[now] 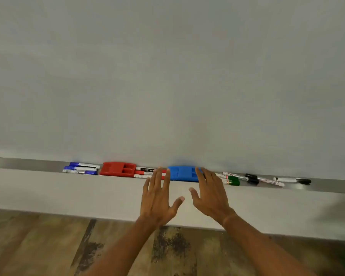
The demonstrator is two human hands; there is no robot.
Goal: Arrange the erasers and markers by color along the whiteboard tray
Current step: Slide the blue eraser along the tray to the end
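Observation:
A blue eraser (182, 173) lies in the metal tray (28, 164) between my two hands. My left hand (159, 198) is open, fingertips at the eraser's left end and over the red markers (145, 172). My right hand (211, 194) is open too, fingertips touching the eraser's right end. A red eraser (118, 169) sits left of the red markers. Three blue markers (81, 168) lie further left. To the right are green-capped markers (232, 180), then black markers (252, 179) and one more black marker (293, 180).
The whiteboard (167, 76) fills the upper view. Below the tray is a pale wall strip (68, 192), then a worn wooden floor (48, 246). The tray runs on bare to the left and right of the items.

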